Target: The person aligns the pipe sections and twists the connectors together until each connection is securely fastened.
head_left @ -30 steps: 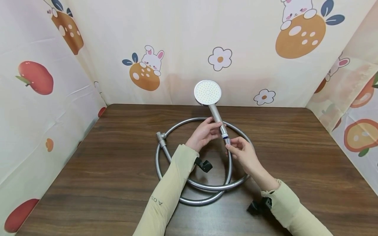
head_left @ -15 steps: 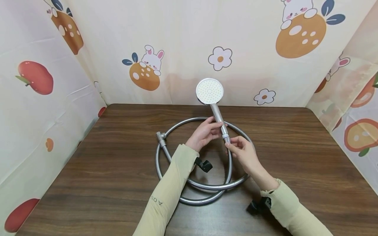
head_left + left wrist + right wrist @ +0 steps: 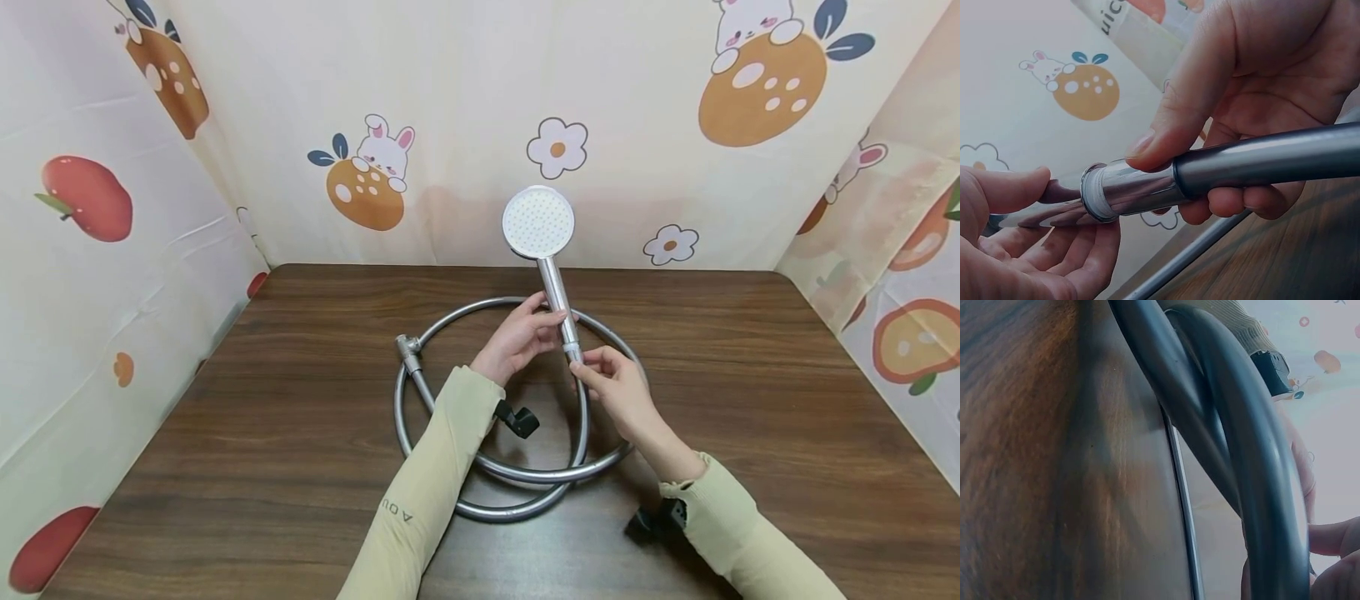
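A big printed cloth (image 3: 465,67) hangs behind a wide brown wooden tabletop (image 3: 225,400). On the tabletop, a long gray hose (image 3: 525,477) lies in big loops. The shower head (image 3: 538,222) is held up over the back part, with its round white face tipped to the front. Its handle (image 3: 557,292) slants down toward the front and a little to the right. The left hand (image 3: 517,340) has its fingers (image 3: 1088,256) bent around the handle, which is just to their right. The right hand (image 3: 617,385) has its fingers (image 3: 1225,201) closed around the end of the hose, with the thumb on its shiny metal sleeve (image 3: 1147,187). The sleeve and the handle make one straight line, end to end. The place where they meet is between the hands, and the right thumb is close to it. A thin white band (image 3: 1093,192) shows there, but it is hard to tell how tight the fit is. Counting up: one cloth, one tabletop, one hose, one shower head with one handle, two hands, one bent metal fitting (image 3: 408,352) over on the left, one sleeve and one white band.
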Motion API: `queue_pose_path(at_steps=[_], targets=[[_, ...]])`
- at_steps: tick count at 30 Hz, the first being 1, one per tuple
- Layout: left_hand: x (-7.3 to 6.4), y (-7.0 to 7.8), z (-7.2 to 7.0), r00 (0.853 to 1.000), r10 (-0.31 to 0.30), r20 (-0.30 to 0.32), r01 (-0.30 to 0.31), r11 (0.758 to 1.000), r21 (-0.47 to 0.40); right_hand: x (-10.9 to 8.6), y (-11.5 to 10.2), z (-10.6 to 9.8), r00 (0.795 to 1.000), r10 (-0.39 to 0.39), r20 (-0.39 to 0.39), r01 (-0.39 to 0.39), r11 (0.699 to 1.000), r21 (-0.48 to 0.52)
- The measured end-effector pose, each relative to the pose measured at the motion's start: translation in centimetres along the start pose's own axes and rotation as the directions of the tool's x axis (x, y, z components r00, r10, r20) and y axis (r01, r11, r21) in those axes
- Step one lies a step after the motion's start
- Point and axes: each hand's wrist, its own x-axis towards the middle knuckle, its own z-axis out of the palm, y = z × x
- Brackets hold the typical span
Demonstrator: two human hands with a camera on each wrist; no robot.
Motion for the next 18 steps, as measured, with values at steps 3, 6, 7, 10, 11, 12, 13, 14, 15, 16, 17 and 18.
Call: queue_pose_path(at_steps=[3,6,7,10,11,12,13,14,15,16,17,18], targets=[[0.01,-0.08,0.02,1.0,0.008,0.0,-0.008,1.0,0.008,0.0,0.03,0.0,1.0,0.004,0.002,-0.004,1.0,-0.001],[0.02,-0.17,0.07,1.0,0.012,-0.003,-0.012,1.0,0.023,-0.01,0.06,-0.03,1.0,0.01,0.006,-0.01,1.0,-0.001],[0.0,-0.21,0.1,1.0,0.012,-0.002,-0.012,1.0,0.027,-0.01,0.08,-0.03,1.0,0.013,0.007,-0.013,1.0,0.002],[-0.09,-0.32,0.18,1.0,0.015,0.01,-0.015,0.999,0.044,-0.02,0.19,-0.03,1.0,0.014,0.005,-0.014,1.0,0.016],[-0.11,-0.34,0.18,1.0,0.016,0.014,-0.017,0.999,0.046,-0.01,0.26,-0.06,1.0,0.01,0.008,-0.01,1.0,0.017],[-0.13,-0.36,0.19,1.0,0.018,0.016,-0.018,0.999,0.049,-0.01,0.26,-0.05,1.0,0.009,0.006,-0.009,1.0,0.02],[-0.11,-0.37,0.21,1.0,0.02,0.014,-0.021,0.998,0.052,-0.01,0.27,-0.02,1.0,0.008,0.005,-0.009,1.0,0.024],[-0.09,-0.37,0.22,1.0,0.022,0.013,-0.023,0.998,0.052,0.0,0.27,-0.01,1.0,0.008,0.004,-0.008,1.0,0.026],[-0.07,-0.38,0.21,1.0,0.024,0.01,-0.024,0.998,0.05,0.0,0.26,-0.01,1.0,0.009,0.004,-0.009,1.0,0.029],[-0.04,-0.37,0.21,1.0,0.025,0.007,-0.026,0.999,0.048,0.0,0.24,0.0,1.0,0.012,0.005,-0.012,0.999,0.031],[-0.03,-0.37,0.19,1.0,0.025,0.005,-0.025,0.999,0.045,-0.04,0.16,0.03,1.0,0.016,0.006,-0.016,0.999,0.031],[-0.03,-0.35,0.19,1.0,0.023,0.003,-0.023,0.999,0.043,-0.08,0.08,0.08,1.0,0.022,0.006,-0.023,0.999,0.038]])
